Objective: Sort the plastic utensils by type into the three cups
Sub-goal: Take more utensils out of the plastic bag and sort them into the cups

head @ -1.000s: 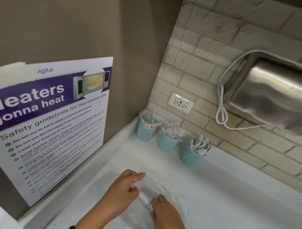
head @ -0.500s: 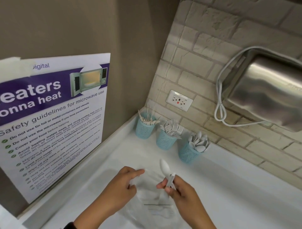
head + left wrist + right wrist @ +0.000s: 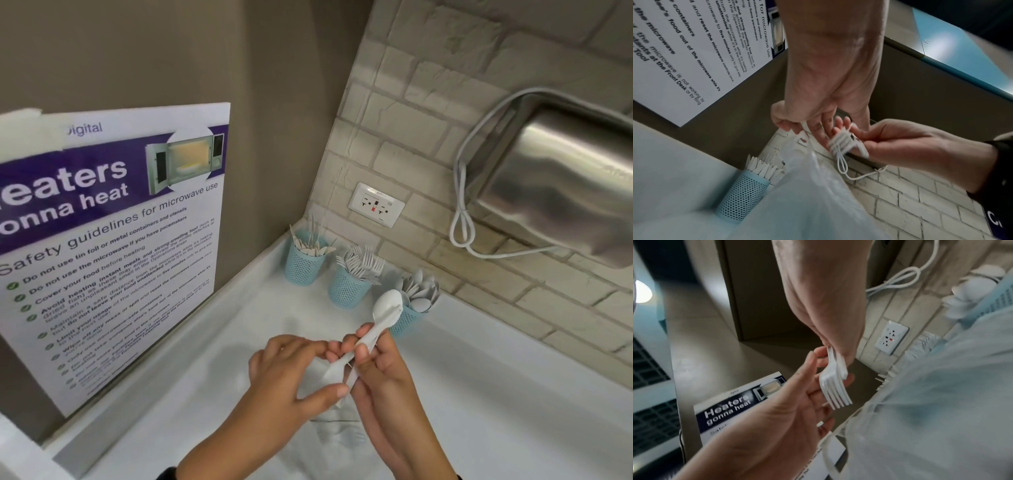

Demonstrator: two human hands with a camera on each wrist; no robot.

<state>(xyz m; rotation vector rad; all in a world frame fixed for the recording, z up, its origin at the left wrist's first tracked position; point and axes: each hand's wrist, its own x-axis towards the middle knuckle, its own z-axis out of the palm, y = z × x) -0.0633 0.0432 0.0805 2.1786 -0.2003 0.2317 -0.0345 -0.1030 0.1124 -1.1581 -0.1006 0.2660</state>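
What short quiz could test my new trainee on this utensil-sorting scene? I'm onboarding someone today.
1. True or false: the right hand grips a spoon and a fork together.
2. Which cup holds the forks: A left, B middle, C right?
3. Fill in: the leftmost cup holds ___.
Key: 1 true; 2 B, the middle cup; 3 knives.
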